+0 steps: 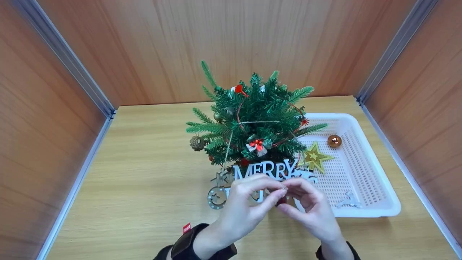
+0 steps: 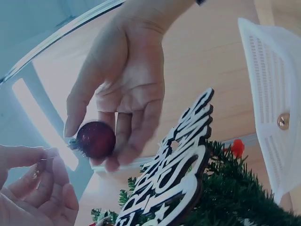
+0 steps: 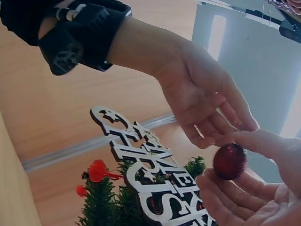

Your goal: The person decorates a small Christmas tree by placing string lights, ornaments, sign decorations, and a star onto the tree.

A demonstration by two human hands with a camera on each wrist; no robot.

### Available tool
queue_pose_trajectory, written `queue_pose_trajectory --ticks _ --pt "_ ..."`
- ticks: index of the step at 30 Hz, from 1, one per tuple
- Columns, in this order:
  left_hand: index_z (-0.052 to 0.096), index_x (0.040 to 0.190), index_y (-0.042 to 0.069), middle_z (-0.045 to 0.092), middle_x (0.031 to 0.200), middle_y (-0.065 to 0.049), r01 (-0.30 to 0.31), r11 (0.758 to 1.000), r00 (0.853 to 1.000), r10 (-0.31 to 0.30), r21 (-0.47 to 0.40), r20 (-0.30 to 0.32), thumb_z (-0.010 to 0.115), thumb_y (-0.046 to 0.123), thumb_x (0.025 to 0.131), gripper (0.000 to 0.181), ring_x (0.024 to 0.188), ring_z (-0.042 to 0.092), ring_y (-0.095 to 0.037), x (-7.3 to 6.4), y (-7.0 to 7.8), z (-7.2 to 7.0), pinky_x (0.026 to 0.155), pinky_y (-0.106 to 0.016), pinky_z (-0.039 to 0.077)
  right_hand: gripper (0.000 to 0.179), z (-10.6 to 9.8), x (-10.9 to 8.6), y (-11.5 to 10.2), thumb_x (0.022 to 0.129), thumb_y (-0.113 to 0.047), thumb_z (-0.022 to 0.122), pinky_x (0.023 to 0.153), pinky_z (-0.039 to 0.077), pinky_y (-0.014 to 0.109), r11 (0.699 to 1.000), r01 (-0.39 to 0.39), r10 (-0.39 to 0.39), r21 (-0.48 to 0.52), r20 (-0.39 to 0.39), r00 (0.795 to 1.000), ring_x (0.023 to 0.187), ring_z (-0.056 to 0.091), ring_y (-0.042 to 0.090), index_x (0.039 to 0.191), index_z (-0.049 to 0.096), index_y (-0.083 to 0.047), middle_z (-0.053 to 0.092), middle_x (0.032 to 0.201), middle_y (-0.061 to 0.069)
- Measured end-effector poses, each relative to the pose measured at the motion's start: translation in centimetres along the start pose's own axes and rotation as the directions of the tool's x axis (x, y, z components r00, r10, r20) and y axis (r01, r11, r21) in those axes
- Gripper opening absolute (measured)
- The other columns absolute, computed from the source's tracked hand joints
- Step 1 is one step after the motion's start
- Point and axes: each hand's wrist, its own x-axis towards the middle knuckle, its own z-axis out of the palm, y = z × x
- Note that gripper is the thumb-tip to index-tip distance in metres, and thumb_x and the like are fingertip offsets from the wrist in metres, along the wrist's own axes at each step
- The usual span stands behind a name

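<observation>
My right hand (image 1: pixel 312 207) holds a dark red glittery bauble (image 2: pixel 96 140) between thumb and fingers, its metal cap facing the left hand. With thumb and forefinger my left hand (image 1: pixel 243 204) pinches what looks like a thin thread (image 2: pixel 51 157) at the cap; the thread is hardly visible. Both hands meet just in front of a small decorated Christmas tree (image 1: pixel 260 108). Behind the fingers a white MERRY CHRISTMAS sign (image 1: pixel 265 169) hangs at the tree's lower front, partly hidden by the hands in the head view.
A white perforated basket (image 1: pixel 375 166) stands right of the tree. In it lie a gold star (image 1: pixel 314 157), a copper-coloured bauble (image 1: pixel 334 141) and a small pale, clear ornament (image 1: pixel 349 200). A pinecone (image 1: pixel 197 143) hangs at the tree's left. Wooden panels (image 1: pixel 231 47) enclose the table.
</observation>
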Motion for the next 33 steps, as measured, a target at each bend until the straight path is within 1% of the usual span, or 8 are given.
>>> queue_pose_trajectory --ticks 4,8,11,14,17,22,25,33 --pt "0.068 0.091 0.007 0.064 0.087 0.004 -0.002 0.996 0.998 -0.004 0.095 0.062 0.058 0.019 0.086 0.017 0.083 0.057 -0.005 0.4 0.4 0.0 0.073 -0.021 0.046 0.035 0.1 0.2 -0.4 0.069 0.024 0.057 0.086 0.042 0.028 1.000 0.024 -0.024 -0.006 -0.010 1.000 0.094 0.055 0.022 0.101 0.054 0.010 0.059 0.097 0.015" --pt "0.069 0.092 0.008 0.064 0.086 0.004 -0.012 0.988 0.994 -0.005 0.153 0.106 0.058 0.018 0.086 0.016 0.081 0.056 -0.002 1.0 0.9 -0.2 0.069 -0.016 0.045 0.027 0.0 0.9 -1.2 0.072 0.021 0.057 0.085 0.042 0.028 1.000 0.020 -0.021 -0.015 -0.056 0.998 0.089 0.057 0.022 0.094 0.058 0.007 0.062 0.091 0.013" --pt "0.068 0.093 0.007 0.064 0.086 0.004 -0.065 0.976 0.990 0.037 0.210 0.135 0.058 0.016 0.086 0.015 0.081 0.055 -0.002 1.5 1.2 -0.4 0.070 -0.013 0.044 0.024 -0.3 1.5 -1.6 0.072 0.022 0.056 0.083 0.043 0.029 0.999 0.045 -0.045 -0.002 -0.067 0.997 0.086 0.058 0.022 0.089 0.059 0.005 0.063 0.088 0.013" --pt "0.067 0.093 0.007 0.063 0.086 0.004 -0.154 0.948 0.981 0.112 0.280 0.160 0.059 0.014 0.085 0.013 0.080 0.054 0.000 2.3 1.3 -0.6 0.071 -0.010 0.042 0.022 -0.8 2.6 -1.8 0.071 0.023 0.055 0.081 0.045 0.030 0.992 0.122 -0.121 0.043 -0.034 0.992 0.085 0.058 0.023 0.086 0.059 0.007 0.063 0.088 0.016" --pt "0.067 0.092 0.007 0.063 0.086 0.003 -0.188 0.930 0.975 0.138 0.316 0.175 0.060 0.013 0.084 0.012 0.079 0.054 -0.001 3.6 1.4 -0.9 0.073 -0.009 0.041 0.017 -1.7 4.1 -2.0 0.072 0.021 0.056 0.078 0.047 0.030 0.981 0.180 -0.180 0.078 -0.013 0.984 0.084 0.058 0.024 0.084 0.059 0.009 0.063 0.087 0.017" --pt "0.067 0.091 0.006 0.064 0.086 0.000 -0.148 0.928 0.979 0.090 0.342 0.181 0.059 0.014 0.085 0.013 0.079 0.056 -0.002 6.5 1.6 -1.6 0.071 -0.009 0.043 0.007 -3.3 7.0 -2.7 0.077 0.016 0.055 0.070 0.049 0.028 0.971 0.164 -0.162 0.175 -0.023 0.986 0.077 0.058 0.022 0.081 0.058 0.011 0.062 0.081 0.016" --pt "0.067 0.090 0.007 0.064 0.087 0.000 -0.105 0.914 0.984 0.039 0.391 0.172 0.059 0.016 0.086 0.013 0.077 0.055 -0.001 8.4 1.9 -2.1 0.069 -0.009 0.043 0.005 -4.0 8.9 -3.2 0.078 0.015 0.055 0.067 0.049 0.026 0.968 0.133 -0.124 0.211 -0.054 0.991 0.072 0.058 0.021 0.081 0.058 0.012 0.061 0.078 0.015" --pt "0.067 0.088 0.011 0.061 0.074 0.005 0.031 0.837 0.996 -0.074 0.547 0.056 0.055 0.020 0.088 0.015 0.059 0.049 -0.004 11.8 2.4 -2.8 0.051 -0.015 0.040 0.005 -4.5 13.2 -3.7 0.080 0.011 0.056 0.061 0.046 0.024 0.996 0.090 -0.088 0.004 -0.125 0.988 0.066 0.055 0.019 0.084 0.059 0.011 0.059 0.072 0.013"
